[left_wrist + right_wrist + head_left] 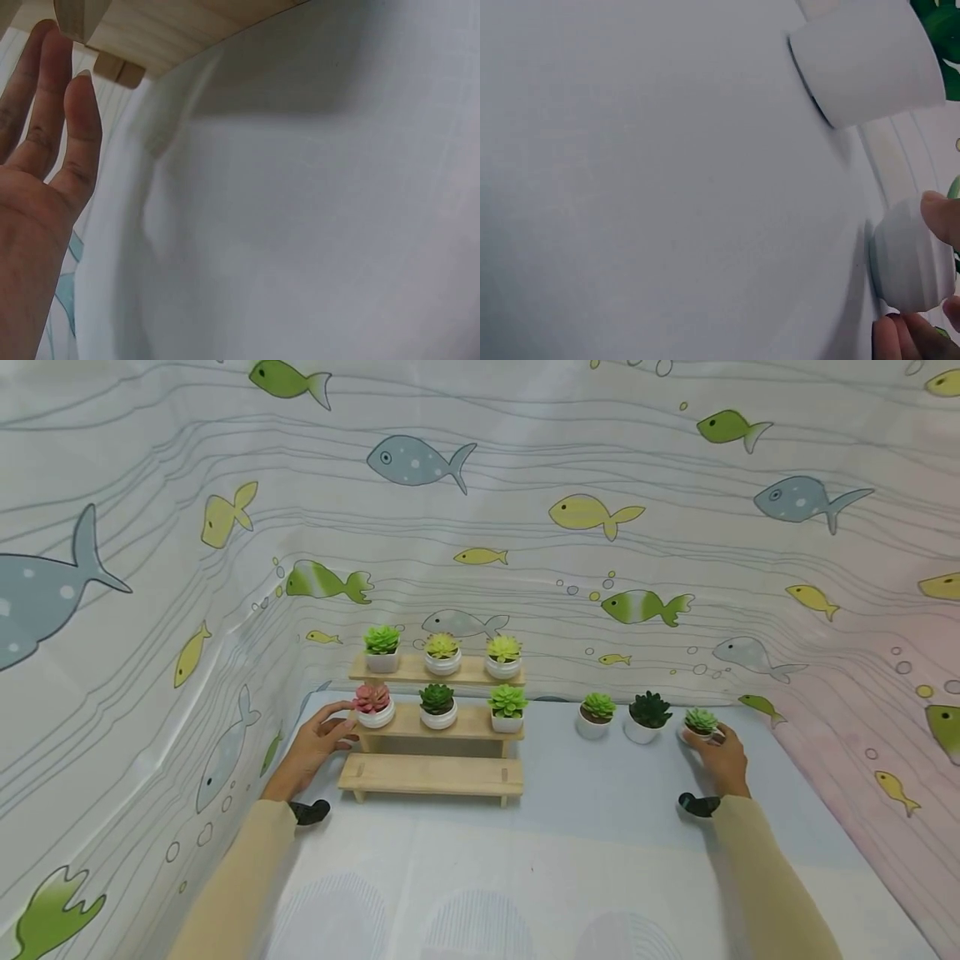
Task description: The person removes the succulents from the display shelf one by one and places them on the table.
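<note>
My left hand [318, 745] is at the left end of a wooden tiered stand [431, 768], beside a pink potted succulent [372, 704] on the middle tier. In the left wrist view its fingers [49, 112] extend up to the stand's wood [172, 26]; whether they touch the pink plant's pot is hidden. At the right, my right hand [723, 762] grips a small light-green potted succulent [701, 721]. The right wrist view shows thumb and fingers around its ribbed white pot [909, 259], low against the table.
Two more succulents, a green one [596, 714] and a dark green one [647, 717], stand left of my right hand. Several potted succulents occupy the upper two tiers, including a yellow-green one [442, 652]. A fish-patterned sheet [525, 585] rises behind the pale tabletop [585, 810].
</note>
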Available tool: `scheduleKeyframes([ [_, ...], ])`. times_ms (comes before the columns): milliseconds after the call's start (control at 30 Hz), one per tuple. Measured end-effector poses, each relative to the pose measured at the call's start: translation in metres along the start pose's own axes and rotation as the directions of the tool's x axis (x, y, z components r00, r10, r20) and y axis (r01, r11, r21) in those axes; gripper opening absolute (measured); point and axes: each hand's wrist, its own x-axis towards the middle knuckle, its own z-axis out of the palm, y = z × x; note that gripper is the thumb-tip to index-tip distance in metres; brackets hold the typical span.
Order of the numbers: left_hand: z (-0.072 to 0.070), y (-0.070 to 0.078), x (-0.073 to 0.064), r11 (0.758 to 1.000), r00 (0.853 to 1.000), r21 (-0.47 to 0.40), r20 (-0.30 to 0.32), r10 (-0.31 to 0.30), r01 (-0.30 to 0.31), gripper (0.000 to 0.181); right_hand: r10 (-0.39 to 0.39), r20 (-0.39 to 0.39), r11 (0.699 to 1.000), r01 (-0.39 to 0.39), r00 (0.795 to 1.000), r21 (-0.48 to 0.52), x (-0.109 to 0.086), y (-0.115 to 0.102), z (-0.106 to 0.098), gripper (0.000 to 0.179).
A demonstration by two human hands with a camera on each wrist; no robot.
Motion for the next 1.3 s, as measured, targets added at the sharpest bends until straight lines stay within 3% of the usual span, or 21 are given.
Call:
scheduleKeyframes([
  [233,0.001,-0.001,0.0,1.0,1.0,0.009,-0.001,-0.003,0.003,0.053,0.046,0.005,0.998,-0.046,0.999,0.038,-0.014,0.003,-0.003,0.104],
  [533,0.001,0.002,0.005,1.0,1.0,0.009,0.01,0.007,-0.007,0.056,0.013,-0.04,0.995,-0.009,0.999,0.101,-0.03,-0.002,-0.004,0.105],
  [1067,-0.001,0.0,0.0,1.0,1.0,-0.002,0.014,0.021,-0.021,0.049,-0.142,-0.051,0.98,0.148,0.989,0.13,-0.081,-0.037,0.004,0.088],
  [1233,0.0,0.002,-0.001,1.0,1.0,-0.02,0.021,0.02,-0.02,0.049,-0.205,-0.037,0.967,0.208,0.978,0.148,-0.093,-0.051,0.006,0.084],
  [1300,0.002,0.009,-0.004,1.0,1.0,-0.029,0.028,0.012,-0.011,0.049,-0.23,-0.029,0.961,0.231,0.973,0.152,-0.098,-0.058,0.008,0.083],
])
